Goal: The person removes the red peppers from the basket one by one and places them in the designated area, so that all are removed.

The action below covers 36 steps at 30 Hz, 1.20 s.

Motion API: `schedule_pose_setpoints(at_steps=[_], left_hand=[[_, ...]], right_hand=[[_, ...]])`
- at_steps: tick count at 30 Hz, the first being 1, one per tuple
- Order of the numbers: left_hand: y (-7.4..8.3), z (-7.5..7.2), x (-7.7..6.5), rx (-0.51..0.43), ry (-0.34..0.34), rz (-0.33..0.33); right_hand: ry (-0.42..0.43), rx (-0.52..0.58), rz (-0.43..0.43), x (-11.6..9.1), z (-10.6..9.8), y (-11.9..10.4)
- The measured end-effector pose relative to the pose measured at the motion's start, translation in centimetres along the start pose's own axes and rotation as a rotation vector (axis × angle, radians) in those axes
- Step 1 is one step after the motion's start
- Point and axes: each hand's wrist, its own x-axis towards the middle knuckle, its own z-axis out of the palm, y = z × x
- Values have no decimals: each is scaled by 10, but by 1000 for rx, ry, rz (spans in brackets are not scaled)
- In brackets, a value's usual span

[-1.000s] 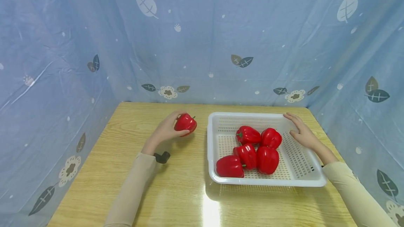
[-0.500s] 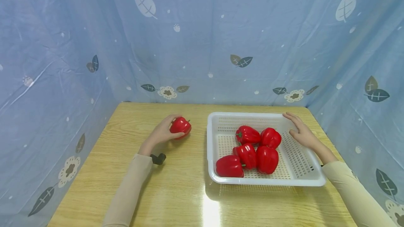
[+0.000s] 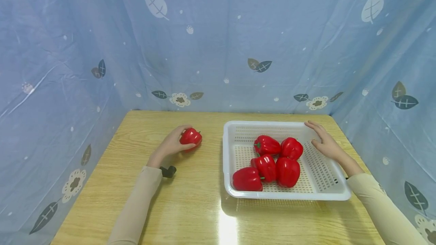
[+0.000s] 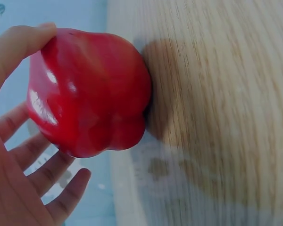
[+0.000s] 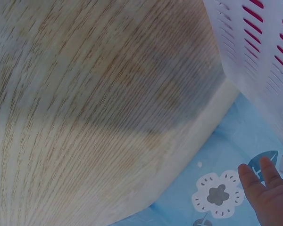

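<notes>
On the left of the table, my left hand (image 3: 172,143) holds a red bell pepper (image 3: 191,139), its stem toward the right. In the left wrist view the thumb presses one side of the bell pepper (image 4: 92,92) and the fingers reach round the other, some of them apart from it. The pepper is against or just above the wood; I cannot tell which. At the right end of a white slotted basket (image 3: 286,196), my right hand (image 3: 327,143) rests over the rim with fingers extended. The right wrist view catches only some fingertips of that hand (image 5: 269,190) beside the basket wall.
Inside the basket lie several red bell peppers (image 3: 287,172), grouped toward its left and middle. The wooden table (image 3: 184,207) ends at a blue patterned curtain (image 3: 218,48) behind and at both sides. A black strap piece (image 3: 168,171) sits at the left wrist.
My left hand has moved left and a little nearer to me, carrying the bell pepper lower toward the table. The right hand and the basket have stayed in place.
</notes>
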Motion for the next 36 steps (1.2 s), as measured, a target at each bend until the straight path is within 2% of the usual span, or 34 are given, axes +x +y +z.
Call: schedule_pose_setpoints(at_steps=[20, 28, 36], left_hand=[[0, -3, 1, 5, -5, -35], [3, -6, 4, 63, 11, -4], [15, -9, 9, 117, 20, 40]], right_hand=[[0, 9, 2, 0, 0, 0], [0, 5, 2, 1, 0, 1], [0, 14, -7, 1, 0, 2]])
